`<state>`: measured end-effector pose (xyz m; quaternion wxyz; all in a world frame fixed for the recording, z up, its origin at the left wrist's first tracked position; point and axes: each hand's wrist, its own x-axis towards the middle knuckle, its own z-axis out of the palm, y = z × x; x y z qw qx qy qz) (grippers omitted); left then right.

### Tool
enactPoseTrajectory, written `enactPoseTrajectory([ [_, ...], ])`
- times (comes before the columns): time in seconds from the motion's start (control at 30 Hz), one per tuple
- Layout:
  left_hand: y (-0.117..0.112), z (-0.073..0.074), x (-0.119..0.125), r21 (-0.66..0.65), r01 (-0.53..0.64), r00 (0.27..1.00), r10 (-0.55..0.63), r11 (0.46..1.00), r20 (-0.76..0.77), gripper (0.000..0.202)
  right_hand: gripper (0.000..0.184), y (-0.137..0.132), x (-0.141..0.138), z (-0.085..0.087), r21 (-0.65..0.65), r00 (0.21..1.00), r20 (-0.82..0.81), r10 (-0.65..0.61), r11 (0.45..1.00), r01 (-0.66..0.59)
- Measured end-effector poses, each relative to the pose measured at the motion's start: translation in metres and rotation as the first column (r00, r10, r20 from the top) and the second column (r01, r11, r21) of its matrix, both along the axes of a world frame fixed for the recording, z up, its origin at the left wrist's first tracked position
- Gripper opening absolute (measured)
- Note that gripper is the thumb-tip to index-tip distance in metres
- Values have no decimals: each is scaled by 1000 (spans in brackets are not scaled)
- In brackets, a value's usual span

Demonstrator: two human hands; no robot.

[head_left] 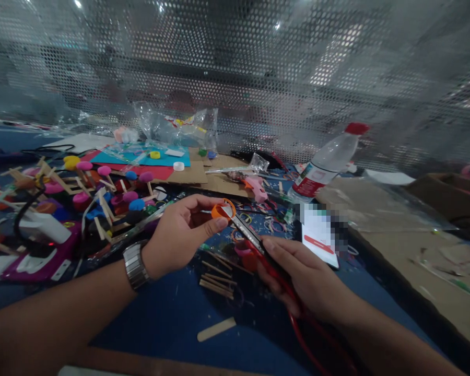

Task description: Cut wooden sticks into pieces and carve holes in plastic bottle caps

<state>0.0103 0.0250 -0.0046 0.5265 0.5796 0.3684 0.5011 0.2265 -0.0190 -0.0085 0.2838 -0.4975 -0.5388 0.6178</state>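
My left hand (178,232), a metal watch on its wrist, pinches an orange bottle cap (218,211) between thumb and fingers. The cap's hollow side shows. My right hand (303,271) is wrapped around red-handled scissors (254,241), gripped well forward near the blades. The pointed metal tip reaches into or against the cap; the exact contact is hard to make out. Red handle loops trail down below my right hand in shadow. Under both hands lie several thin wooden sticks (216,279) and one flat craft stick (216,329) on the blue table.
Stick-and-clay pieces (102,198) crowd the left side beside a purple power strip (43,256). Coloured sheets and cardboard (196,172) lie behind. A tilted-looking water bottle (325,164) and a lit phone (317,235) are at right, near a cardboard tray (407,261). Perforated metal panel (235,68) rises behind.
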Motion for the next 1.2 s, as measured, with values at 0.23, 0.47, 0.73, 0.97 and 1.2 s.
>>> enactPoseTrajectory([
  [0.23,0,1,2,-74,-53,998,54,996,10,41,58,0,0,0,28,1000,5,23,999,-24],
  [0.47,0,-2,1,-53,-92,996,93,994,6,38,59,0,2,-1,29,999,23,25,999,-26],
  [0.73,1,-1,2,-67,-84,996,85,994,1,41,55,-2,0,0,25,998,33,56,998,-57],
  [0.97,-3,1,5,-83,-73,996,76,994,34,44,56,-5,-1,0,44,996,59,67,997,-70],
  [1.2,-3,1,4,-67,-73,997,74,995,14,42,54,-5,0,1,51,995,77,58,997,-62],
])
